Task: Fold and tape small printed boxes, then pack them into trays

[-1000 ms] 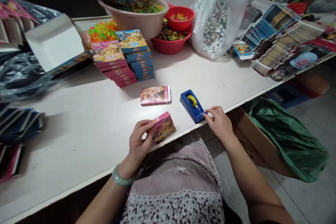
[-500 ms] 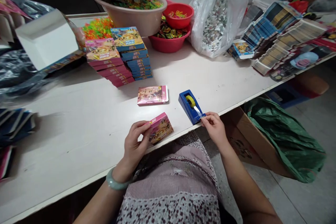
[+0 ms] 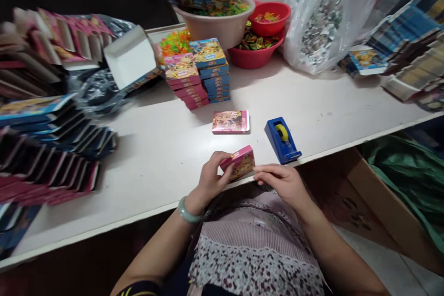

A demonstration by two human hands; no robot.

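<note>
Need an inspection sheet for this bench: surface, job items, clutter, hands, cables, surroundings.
Surface: white table, a few dark specks.
Job items: pink box in hand near the front edge; flat pink box lying behind it; blue tape dispenser with yellow roll.
Clutter: stacked pink boxes, stacked blue boxes, beige basin, plastic bag.
Hands: left hand grips the pink box; right hand pinched at its right end, any tape too small to tell.
Cables: nothing clearly seen.
Surroundings: carton with green plastic, right.
</note>
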